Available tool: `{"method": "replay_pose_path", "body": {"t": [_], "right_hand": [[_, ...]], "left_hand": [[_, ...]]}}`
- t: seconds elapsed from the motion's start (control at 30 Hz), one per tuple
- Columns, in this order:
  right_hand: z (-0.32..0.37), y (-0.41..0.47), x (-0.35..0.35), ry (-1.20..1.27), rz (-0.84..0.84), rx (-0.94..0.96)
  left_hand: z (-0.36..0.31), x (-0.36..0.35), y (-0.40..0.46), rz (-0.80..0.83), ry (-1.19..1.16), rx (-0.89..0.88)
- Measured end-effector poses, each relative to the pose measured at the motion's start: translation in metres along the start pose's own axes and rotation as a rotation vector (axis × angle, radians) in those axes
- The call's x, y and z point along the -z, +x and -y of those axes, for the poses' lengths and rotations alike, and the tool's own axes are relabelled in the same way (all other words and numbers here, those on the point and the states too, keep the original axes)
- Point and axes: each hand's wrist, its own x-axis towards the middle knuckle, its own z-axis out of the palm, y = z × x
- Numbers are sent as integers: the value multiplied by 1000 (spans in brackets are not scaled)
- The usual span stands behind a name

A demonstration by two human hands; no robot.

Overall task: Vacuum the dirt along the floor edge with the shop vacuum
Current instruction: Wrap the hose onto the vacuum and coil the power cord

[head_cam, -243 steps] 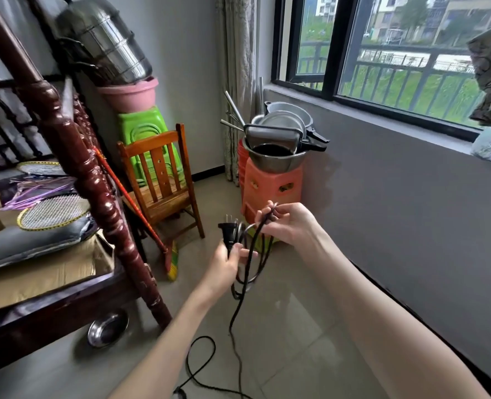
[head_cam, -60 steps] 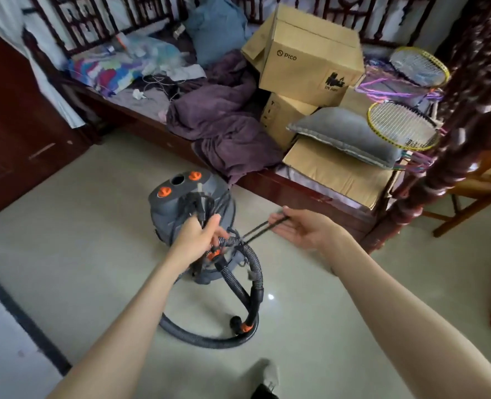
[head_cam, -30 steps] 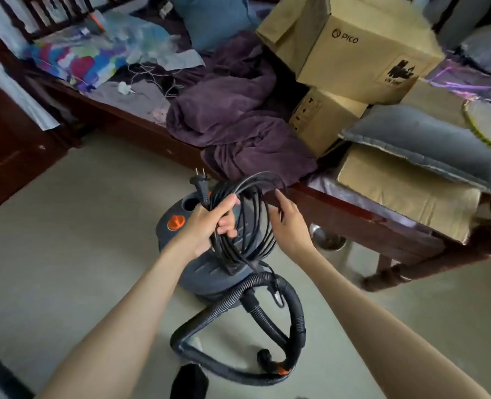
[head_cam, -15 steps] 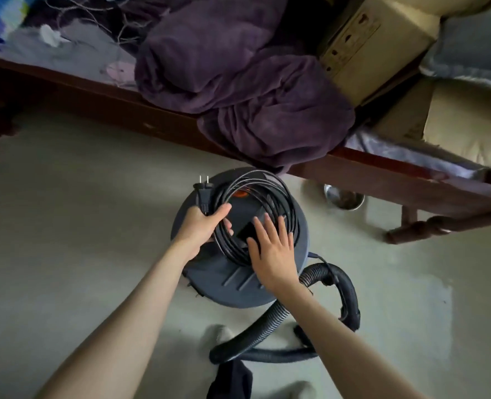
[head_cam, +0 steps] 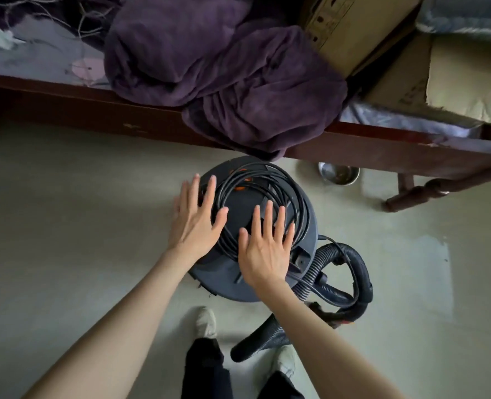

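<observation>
— Where is the vacuum (head_cam: 255, 272) now?

— On the pale floor (head_cam: 65, 254) just in front of the dark wooden bed frame (head_cam: 382, 145), right under the person's arms; its round grey lid faces the camera; the ribbed black hose (head_cam: 350, 283) loops on the floor to its right, and the hose's open end lies between the person's two feet, near the right shoe (head_cam: 284, 361).

— And the cord?

— The black cord (head_cam: 267, 203) lies coiled in a ring on top of the lid; half a second ago the left hand gripped the coil by the plug end, and the plug stood up at the lid's left rim; now I cannot make out the plug at all.

— So what are the hands doing?

— Both are spread flat, fingers straight, gripping nothing; the left hand (head_cam: 193, 220) has let go of the coil and lies over its left side, fingertips reaching past the lid's rim; the right hand (head_cam: 264, 246) stays flat on the near part of the lid, as before, its fingers over the cord loops; whether either palm really presses down, I cannot tell.

— Anything else changed?

— The view sits a little closer; the purple blanket (head_cam: 224, 76) hangs over the bed's edge just above the vacuum; cardboard boxes (head_cam: 353, 33) sit on the bed to the right; a metal bowl (head_cam: 337, 174) rests on the floor under the bed frame.
</observation>
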Motion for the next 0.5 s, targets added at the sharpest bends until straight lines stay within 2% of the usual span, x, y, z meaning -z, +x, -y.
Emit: {"method": "replay_pose_path", "body": {"t": [0.1,0.17,0.27,0.5], "right_hand": [[11,4,-7,-4,-50,-117],[15,7,-12,-35,-182,-149],[12,9,-19,-61,-291,-141],[-9,6,-19,-80,-370,-102]], "left_hand": [[22,-4,15,97,-83,-217],[31,-8,26,136,-182,-286],[31,-19,32,162,-311,-305],[14,-35,28,113,-299,-302]]}}
